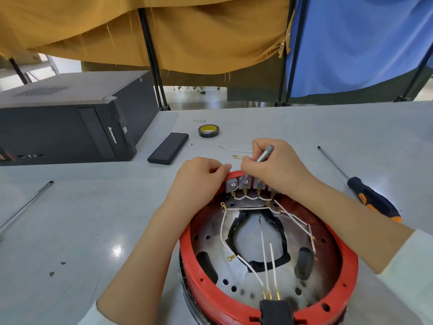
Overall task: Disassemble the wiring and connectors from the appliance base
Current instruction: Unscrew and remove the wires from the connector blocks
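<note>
From the head camera, the red appliance base (269,266) sits on the grey desk (93,219), close to the person. The left hand (196,181) grips its far rim beside the grey connectors (246,184). The right hand (274,165) holds a thin metal tool (264,153) with its tip down on 1 connector. White wires (248,198) link the terminals. A screwdriver (365,193) lies to the right.

Bright, even overhead light fills the scene, leaving a white glare spot on the grey table (117,250) and only soft, faint shadows. Wide-angle distortion bends the table edge and the curtain poles (152,59) (strongest toward the corners). Focus is mostly sharp.
</note>
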Motion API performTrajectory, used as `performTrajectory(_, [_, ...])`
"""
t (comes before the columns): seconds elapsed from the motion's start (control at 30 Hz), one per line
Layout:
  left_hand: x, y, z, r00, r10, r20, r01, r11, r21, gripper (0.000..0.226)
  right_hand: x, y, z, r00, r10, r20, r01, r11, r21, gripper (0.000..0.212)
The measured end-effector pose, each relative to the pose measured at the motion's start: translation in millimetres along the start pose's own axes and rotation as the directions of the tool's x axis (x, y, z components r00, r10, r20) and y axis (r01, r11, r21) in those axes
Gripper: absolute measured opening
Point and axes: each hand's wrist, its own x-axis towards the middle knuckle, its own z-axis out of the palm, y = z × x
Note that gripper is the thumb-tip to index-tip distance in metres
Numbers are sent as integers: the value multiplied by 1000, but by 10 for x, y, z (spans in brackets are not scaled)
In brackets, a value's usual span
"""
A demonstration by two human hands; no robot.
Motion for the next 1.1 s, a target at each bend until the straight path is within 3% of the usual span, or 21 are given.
performTrajectory(0.37, [-20, -37, -18, 1000, 12, -2, -12, 998, -62, 37, -91, -12, 91, 995, -99, 19, 99, 993, -57, 38])
performTrajectory(0.6, [-2, -28, -15, 1000, 19, -7, -19, 999, -32, 33, 77, -94, 89, 990, 82, 112, -77, 996, -49, 35])
performTrajectory(0.77, [-1, -28, -14, 1000, 19, -9, -19, 999, -38, 34, 117, -96, 88, 982, 129, 138, -120, 990, -67, 33])
performTrajectory(0.97, [-6, -29, -15, 1000, 17, 1, -17, 999, -44, 35, 11, -32, 102, 1000, -17, -14, 16, 997, -72, 37])
performTrajectory(1.1, [-6, -41, -22, 1000, 19, 20, -17, 996, -88, 33, 4, -21, 98, 999, -15, 29, 16, 998, -60, 37])
